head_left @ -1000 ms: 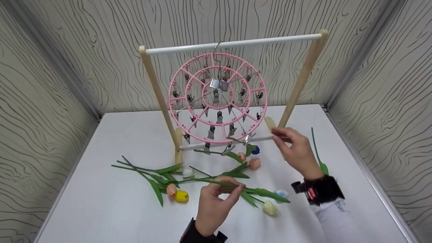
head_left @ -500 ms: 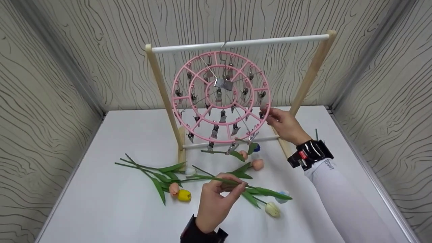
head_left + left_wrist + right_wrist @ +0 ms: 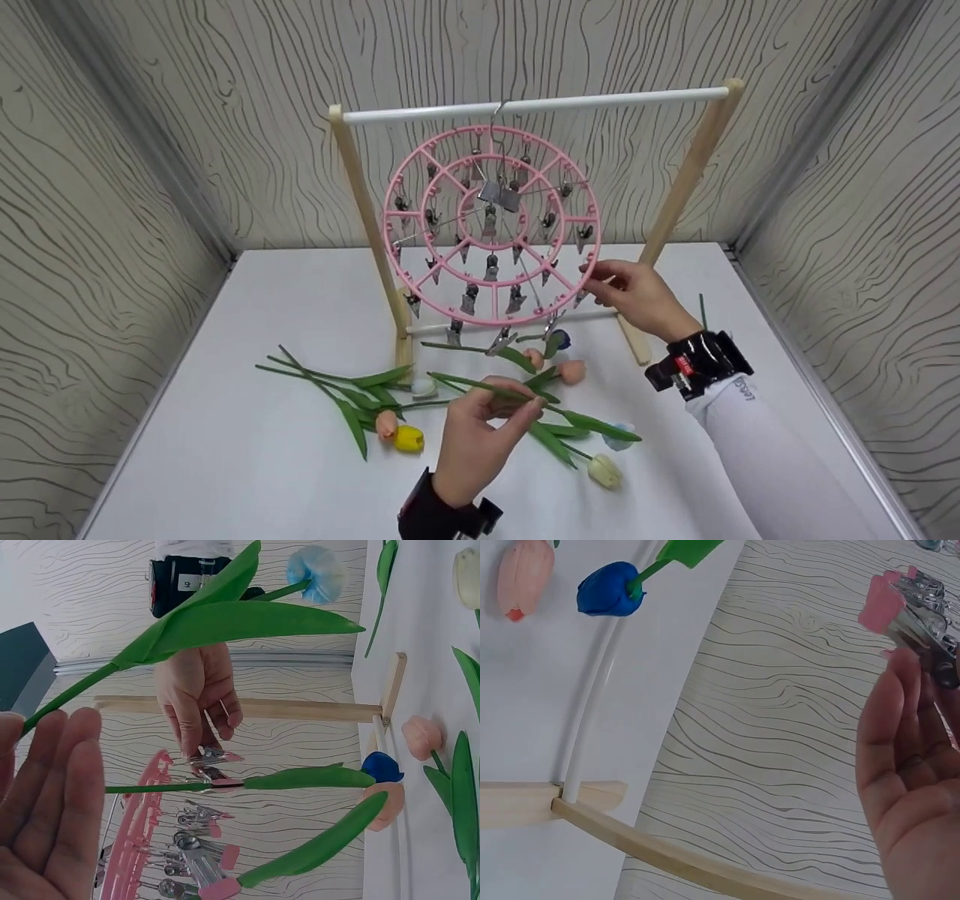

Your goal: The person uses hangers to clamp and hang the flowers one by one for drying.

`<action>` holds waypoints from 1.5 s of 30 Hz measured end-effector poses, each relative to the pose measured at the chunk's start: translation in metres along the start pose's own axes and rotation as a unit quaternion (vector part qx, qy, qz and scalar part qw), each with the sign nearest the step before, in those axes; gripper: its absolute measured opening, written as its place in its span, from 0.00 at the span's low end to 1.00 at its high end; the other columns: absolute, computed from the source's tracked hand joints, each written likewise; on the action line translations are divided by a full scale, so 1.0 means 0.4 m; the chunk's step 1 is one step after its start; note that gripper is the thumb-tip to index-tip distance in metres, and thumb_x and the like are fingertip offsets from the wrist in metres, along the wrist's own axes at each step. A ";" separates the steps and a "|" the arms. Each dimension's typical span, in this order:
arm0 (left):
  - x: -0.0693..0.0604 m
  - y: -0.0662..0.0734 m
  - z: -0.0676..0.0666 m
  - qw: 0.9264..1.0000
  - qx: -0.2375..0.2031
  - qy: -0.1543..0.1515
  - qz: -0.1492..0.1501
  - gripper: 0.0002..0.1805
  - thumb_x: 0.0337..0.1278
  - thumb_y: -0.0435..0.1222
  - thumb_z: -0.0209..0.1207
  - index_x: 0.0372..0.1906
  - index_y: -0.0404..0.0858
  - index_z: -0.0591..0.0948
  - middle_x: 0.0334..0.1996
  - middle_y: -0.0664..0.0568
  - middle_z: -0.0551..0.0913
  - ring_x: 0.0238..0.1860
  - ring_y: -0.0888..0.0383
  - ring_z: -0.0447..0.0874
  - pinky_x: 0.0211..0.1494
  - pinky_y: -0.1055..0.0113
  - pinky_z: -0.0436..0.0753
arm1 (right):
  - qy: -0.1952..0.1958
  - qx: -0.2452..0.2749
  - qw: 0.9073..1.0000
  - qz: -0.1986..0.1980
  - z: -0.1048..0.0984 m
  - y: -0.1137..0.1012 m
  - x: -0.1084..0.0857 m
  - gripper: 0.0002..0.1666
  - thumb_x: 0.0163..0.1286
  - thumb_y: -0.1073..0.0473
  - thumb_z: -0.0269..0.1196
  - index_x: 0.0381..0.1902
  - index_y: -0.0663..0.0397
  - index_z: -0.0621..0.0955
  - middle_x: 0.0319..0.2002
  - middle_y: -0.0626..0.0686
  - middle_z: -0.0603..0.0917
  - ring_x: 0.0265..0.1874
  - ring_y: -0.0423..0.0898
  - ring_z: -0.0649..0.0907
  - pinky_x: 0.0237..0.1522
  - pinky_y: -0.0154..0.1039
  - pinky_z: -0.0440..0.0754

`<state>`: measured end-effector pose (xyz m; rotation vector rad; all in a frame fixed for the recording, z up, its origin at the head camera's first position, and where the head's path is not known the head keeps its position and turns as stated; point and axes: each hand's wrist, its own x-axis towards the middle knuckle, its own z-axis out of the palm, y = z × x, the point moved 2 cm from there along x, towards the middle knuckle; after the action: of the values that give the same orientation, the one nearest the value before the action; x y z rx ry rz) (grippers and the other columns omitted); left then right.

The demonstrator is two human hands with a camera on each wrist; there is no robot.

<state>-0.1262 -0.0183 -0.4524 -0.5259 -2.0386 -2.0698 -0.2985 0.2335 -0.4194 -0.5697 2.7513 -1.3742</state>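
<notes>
Between left fingers (image 3: 82, 780), pale-blue tulip's stem (image 3: 81, 688)

The left hand (image 3: 484, 442) is raised over the tabletop (image 3: 187, 465), thumb (image 3: 516, 429) and fingertips (image 3: 84, 724) pinching. The right hand (image 3: 641, 298) (forearm in a pale sleeve (image 3: 757, 450)) reaches nearer the back right corner, pinching likewise, the 2 hands well apart.

Just beyond the left hand (image 3: 487, 442), a leaf (image 3: 600, 427) partly hides its flower (image 3: 616, 444); the right wrist view crops the right hand (image 3: 919, 787), which partly covers a clip (image 3: 921, 628).
</notes>
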 end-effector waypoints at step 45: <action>0.069 -0.027 -0.069 0.997 0.015 0.039 0.068 0.06 0.66 0.32 0.66 0.44 0.34 0.82 0.37 0.49 0.89 0.36 0.52 0.90 0.42 0.61 0.88 | -0.047 0.065 0.996 -0.023 0.141 -0.227 -0.097 0.22 0.69 0.53 0.72 0.56 0.59 0.85 0.46 0.52 0.87 0.44 0.50 0.85 0.46 0.42 0.85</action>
<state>-0.1588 -0.0422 -0.4519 -0.5552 -1.9303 -1.9477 -0.2239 0.1531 -0.3893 -0.6771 2.5685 -1.4822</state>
